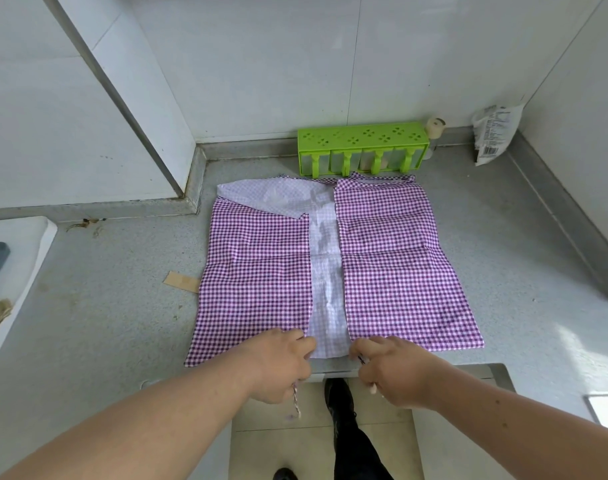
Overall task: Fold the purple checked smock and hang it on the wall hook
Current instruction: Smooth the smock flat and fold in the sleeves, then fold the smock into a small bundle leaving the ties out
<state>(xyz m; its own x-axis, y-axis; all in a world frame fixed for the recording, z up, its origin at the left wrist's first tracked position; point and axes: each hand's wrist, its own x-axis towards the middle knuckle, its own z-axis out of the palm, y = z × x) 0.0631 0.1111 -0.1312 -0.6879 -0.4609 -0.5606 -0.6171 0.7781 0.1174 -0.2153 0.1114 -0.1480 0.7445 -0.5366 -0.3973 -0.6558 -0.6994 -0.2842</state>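
The purple checked smock (261, 271) lies flat on the grey counter (115, 306), both side panels folded inward so a strip of pale inner cloth shows down the middle. My left hand (281, 365) grips the near hem of the left panel, and a purple-white tie string dangles below its fingers. My right hand (392, 368) pinches the near hem of the right panel at the counter's front edge. No wall hook is in view.
A green rack with hooks (361, 150) stands against the back wall, just beyond the smock's collar. A small jar (435, 128) and a white bag (496, 133) sit at the back right. A brown tape strip (181, 282) lies left of the smock. My shoe (340, 403) shows below.
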